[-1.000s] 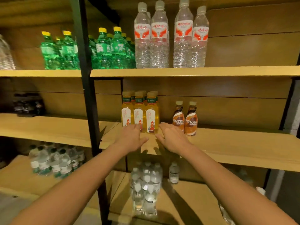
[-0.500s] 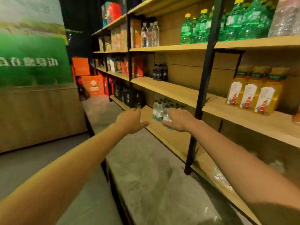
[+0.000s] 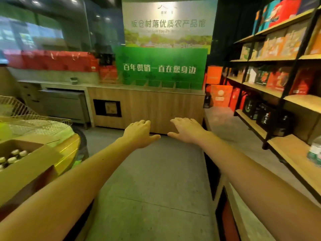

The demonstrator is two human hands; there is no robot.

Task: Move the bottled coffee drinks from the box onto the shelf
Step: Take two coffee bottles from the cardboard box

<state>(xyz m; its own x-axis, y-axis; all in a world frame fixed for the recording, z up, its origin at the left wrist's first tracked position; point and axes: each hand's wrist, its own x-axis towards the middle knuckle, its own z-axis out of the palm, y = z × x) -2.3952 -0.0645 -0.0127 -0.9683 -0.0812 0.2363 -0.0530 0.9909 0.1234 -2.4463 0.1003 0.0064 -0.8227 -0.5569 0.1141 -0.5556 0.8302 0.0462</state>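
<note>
The view has swung left since half a second ago: the shelf with the yellow and green bottles has left the centre, and the aisle's end now fills the middle. Both arms are still stretched forward as before, hands side by side.

The left hand hangs palm down over the floor, its fingers loosely curled and its thumb pointing right; it holds nothing. The right hand is just beside it, thumb tips close but apart, fingers spread and relaxed, also empty.

The box sits at the lower left edge of the view, open at the top, on a yellow-edged surface. Pale caps of the bottles show inside it, standing upright in rows; the labels are hidden by the box wall. Both hands are well apart from the box.

The shelf runs down the right side, its nearest wooden board bare but for a water bottle at the frame's edge. Ahead, a green sign stands above a wooden counter. A wire basket sits behind the box.
</note>
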